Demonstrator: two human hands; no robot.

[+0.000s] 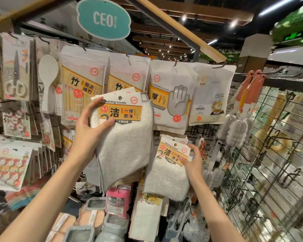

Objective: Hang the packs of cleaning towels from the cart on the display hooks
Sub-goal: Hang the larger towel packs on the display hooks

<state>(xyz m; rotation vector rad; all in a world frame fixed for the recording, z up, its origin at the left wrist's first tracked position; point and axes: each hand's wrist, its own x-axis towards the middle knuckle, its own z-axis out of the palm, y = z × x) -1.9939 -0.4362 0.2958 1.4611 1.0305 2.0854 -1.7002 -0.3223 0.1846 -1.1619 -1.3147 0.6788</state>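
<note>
Your left hand (pixel 90 126) grips a pack of white fluffy cleaning towels with an orange-and-white card header (pixel 122 135), fingers curled over the card's left edge and thumb pressed on its lower left corner; the pack is raised and tilted in front of the display, its grey-trimmed cloth hanging down below your hand. More card headers show fanned just behind the front one, so you seem to be holding more than one pack, though how many you cannot tell. Your right hand (pixel 192 159) is lower and to the right, its fingers resting on the right edge of the orange card of a second pack of white cleaning towels (pixel 166 173) that hangs on the display; whether the thumb pinches the card you cannot tell. Above your right hand hangs a white pouch of disposable gloves printed with a grey hand (pixel 171 96), and beside it, further right, a white pouch with a small picture (pixel 212 95). Above and behind your left hand hang two white-and-yellow bamboo packs (pixel 84 88); to its left are a white plastic rice spoon (pixel 48 79) and a carded pair of scissors (pixel 16 70). A black wire grid panel (pixel 269 163) stands to the right of your right hand, and a teal oval sign (pixel 103 19) hangs overhead.
</note>
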